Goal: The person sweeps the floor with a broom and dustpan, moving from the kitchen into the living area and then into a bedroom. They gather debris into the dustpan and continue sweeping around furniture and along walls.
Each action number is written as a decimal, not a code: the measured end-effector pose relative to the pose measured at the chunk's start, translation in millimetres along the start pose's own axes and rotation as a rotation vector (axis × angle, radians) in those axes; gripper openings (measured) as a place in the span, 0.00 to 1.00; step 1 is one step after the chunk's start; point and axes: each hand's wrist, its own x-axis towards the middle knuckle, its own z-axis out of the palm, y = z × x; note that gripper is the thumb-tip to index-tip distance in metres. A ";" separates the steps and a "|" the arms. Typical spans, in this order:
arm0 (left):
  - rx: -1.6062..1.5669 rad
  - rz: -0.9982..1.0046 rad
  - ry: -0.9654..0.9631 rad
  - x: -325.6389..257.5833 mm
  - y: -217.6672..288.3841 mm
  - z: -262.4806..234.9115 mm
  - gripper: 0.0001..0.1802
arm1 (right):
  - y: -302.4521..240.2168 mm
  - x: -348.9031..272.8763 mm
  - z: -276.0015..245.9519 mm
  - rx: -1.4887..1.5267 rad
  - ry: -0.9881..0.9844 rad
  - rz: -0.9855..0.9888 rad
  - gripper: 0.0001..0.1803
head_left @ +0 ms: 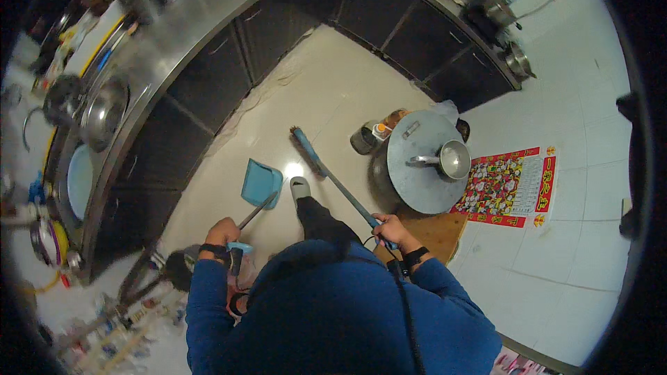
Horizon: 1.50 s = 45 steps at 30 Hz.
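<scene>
My left hand [222,232] grips the handle of a blue dustpan [262,182], whose pan rests on the pale tiled floor in front of my foot. My right hand [390,230] holds the long handle of a blue broom [310,153]. The broom's head lies on the floor just right of the dustpan, reaching farther forward. One shoe [299,187] stands between pan and broom handle. My blue sleeves and torso fill the lower middle of the view.
A steel counter [167,48] with dark cabinets, bowls and pots curves along the left and top. A round grey lid with a small pot [454,159] sits right of the broom. A red printed sheet [507,184] lies beside it. Clutter fills the lower left.
</scene>
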 end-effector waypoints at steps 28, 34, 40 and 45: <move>0.670 0.867 -0.117 235.3 201.0 -304.9 0.24 | -93.7 26.3 32.5 0.215 0.379 0.099 0.18; 0.423 0.521 -0.210 266.2 238.2 -360.7 0.19 | -134.1 51.3 84.2 0.209 0.501 0.145 0.18; 0.315 0.639 -0.108 305.6 242.5 -383.3 0.18 | -180.1 85.0 90.2 0.160 0.516 0.204 0.17; 0.288 0.670 0.103 310.3 248.8 -386.8 0.14 | -202.1 94.6 91.3 0.133 0.518 0.208 0.17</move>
